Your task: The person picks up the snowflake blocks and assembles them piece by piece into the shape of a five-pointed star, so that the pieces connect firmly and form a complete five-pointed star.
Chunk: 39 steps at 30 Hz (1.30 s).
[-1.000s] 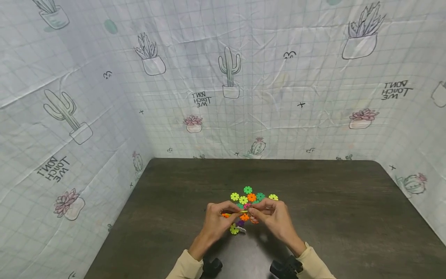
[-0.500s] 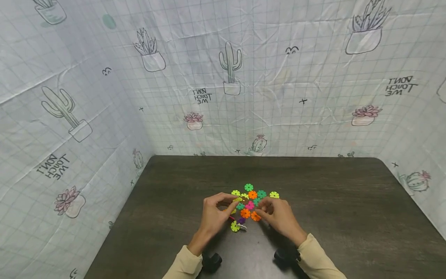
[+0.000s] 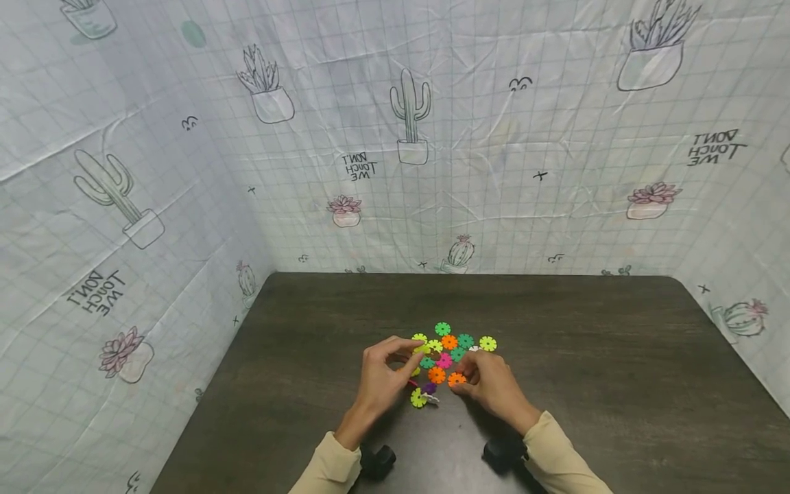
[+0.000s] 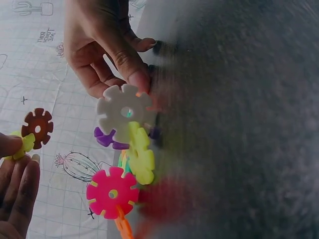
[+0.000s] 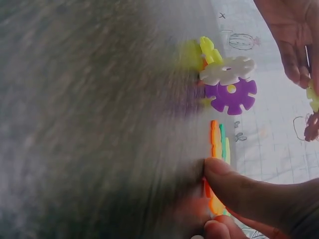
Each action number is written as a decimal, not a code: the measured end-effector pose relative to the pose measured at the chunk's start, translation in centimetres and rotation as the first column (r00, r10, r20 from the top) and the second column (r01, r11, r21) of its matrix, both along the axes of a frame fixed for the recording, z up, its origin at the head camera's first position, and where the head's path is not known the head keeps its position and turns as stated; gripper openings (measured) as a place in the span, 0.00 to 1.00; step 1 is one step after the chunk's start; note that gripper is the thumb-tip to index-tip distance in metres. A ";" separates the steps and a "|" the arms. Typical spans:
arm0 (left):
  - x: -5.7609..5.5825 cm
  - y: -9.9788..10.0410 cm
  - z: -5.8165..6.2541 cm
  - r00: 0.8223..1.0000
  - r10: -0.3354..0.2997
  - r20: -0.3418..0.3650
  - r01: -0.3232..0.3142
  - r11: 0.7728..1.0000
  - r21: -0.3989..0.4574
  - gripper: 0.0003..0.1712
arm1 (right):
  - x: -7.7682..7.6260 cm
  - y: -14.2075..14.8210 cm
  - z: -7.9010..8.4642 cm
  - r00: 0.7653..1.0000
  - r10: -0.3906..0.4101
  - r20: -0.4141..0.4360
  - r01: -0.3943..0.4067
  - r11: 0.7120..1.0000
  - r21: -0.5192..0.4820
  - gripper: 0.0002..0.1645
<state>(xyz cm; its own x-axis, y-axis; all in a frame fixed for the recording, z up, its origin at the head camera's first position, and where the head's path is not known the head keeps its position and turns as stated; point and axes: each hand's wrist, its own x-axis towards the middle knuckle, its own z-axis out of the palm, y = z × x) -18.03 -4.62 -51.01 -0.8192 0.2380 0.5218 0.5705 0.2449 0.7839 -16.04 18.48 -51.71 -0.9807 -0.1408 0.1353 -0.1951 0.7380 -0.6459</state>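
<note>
The left hand (image 3: 384, 376) pinches a yellow notched disc (image 4: 28, 144) joined to a brown disc (image 4: 44, 130), above the left of the scattered discs (image 3: 437, 375); the right hand (image 3: 492, 385) grips an orange disc (image 3: 457, 379) at their near right.

Lower centre of the head view, a pink disc (image 3: 444, 360), orange discs (image 3: 437, 375), green discs (image 3: 442, 329), yellow discs (image 3: 488, 344) and a purple disc (image 3: 429, 388) brighten the dark brown, wood-grained table (image 3: 617, 363), beneath a whitish, grid-lined cloth (image 3: 487, 137) printed with green cacti (image 3: 409, 103) and pink succulents (image 3: 654, 195).
</note>
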 end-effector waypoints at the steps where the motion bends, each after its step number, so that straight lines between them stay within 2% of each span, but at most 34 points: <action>1: 0.0 0.0 0.0 1.000 0.001 0.001 -0.001 1.000 -0.001 0.10 | 0.0 0.1 0.0 1.000 0.002 0.003 -0.002 1.000 -0.009 0.17; 10: 0.1 0.1 -0.2 1.000 0.005 0.031 -0.005 1.000 -0.022 0.10 | 0.1 0.5 0.0 0.999 -0.008 0.040 0.010 0.998 -0.054 0.16; 14: 0.2 0.1 -0.3 0.999 0.002 0.037 -0.001 1.000 -0.015 0.11 | 0.1 0.8 0.0 0.999 -0.007 0.045 0.012 0.995 -0.101 0.12; 18: 0.3 0.1 -0.4 0.999 0.001 0.033 0.000 1.000 -0.018 0.10 | 0.1 1.1 0.2 1.000 -0.014 0.017 0.017 0.985 -0.171 0.08; 23: 0.4 0.1 -0.5 0.999 -0.008 0.045 0.008 1.000 -0.012 0.09 | 0.0 1.3 0.8 0.999 -0.029 -0.024 0.023 0.978 -0.208 0.05; 29: 0.4 0.2 -0.6 0.997 -0.040 0.064 0.040 0.999 0.003 0.08 | 0.0 1.5 1.7 0.999 -0.024 0.023 0.029 0.961 -0.275 0.04; 33: 0.6 0.2 -0.7 0.996 -0.040 0.078 0.041 0.999 -0.003 0.07 | 0.1 1.4 2.1 0.998 -0.009 0.064 0.030 0.942 -0.334 0.05; 39: 0.5 0.5 -0.8 0.996 -0.045 0.075 0.044 0.999 0.006 0.07 | 0.2 1.2 2.7 0.998 0.030 0.048 -0.007 0.907 -0.421 0.07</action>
<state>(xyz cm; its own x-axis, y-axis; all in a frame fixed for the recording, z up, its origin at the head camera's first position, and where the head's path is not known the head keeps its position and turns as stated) -17.53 -4.13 -51.80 -0.8446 0.2731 0.4605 0.5205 0.2171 0.8258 -15.86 19.69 -49.00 -0.9858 -0.1002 0.1350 -0.1638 0.3920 -0.9053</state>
